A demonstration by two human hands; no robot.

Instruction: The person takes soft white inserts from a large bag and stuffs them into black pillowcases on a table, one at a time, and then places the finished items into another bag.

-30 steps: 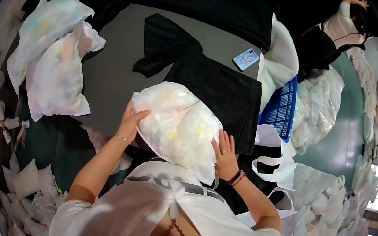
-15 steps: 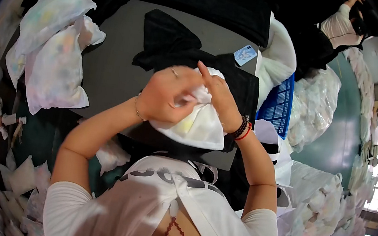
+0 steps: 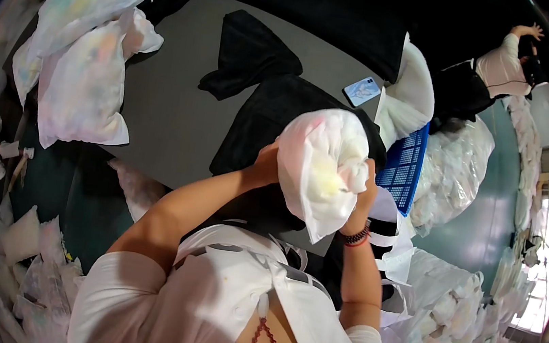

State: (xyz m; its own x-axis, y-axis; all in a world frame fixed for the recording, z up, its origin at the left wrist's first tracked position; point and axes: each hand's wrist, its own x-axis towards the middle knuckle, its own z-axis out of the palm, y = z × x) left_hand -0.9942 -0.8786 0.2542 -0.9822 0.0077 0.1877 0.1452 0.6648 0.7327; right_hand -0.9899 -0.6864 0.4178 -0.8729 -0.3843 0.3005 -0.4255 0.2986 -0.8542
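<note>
A plump white stuffed bag [image 3: 316, 170], with pink and yellow showing faintly through its cloth, is held up between my hands. My left hand [image 3: 266, 163] is closed on its left side, the fingertips hidden behind it. On the opposite side my right hand [image 3: 365, 200] grips the bag near a bunched knob of white cloth. Behind and below the bag, a black cloth [image 3: 260, 118] lies on the grey table [image 3: 169, 83]. Another folded piece of black cloth [image 3: 255, 49] sits farther back.
White stuffed bags [image 3: 85, 93] lie at the table's left. A phone [image 3: 362, 91] rests near white padding [image 3: 411, 89] and a blue basket [image 3: 404, 167] on the right. Piled bags [image 3: 449, 309] stand at lower right. Another person [image 3: 499, 69] is at upper right.
The bag has risen from the black cloth and turned, now showing its full round side. My hands, earlier together over its gathered top, have spread to its two sides.
</note>
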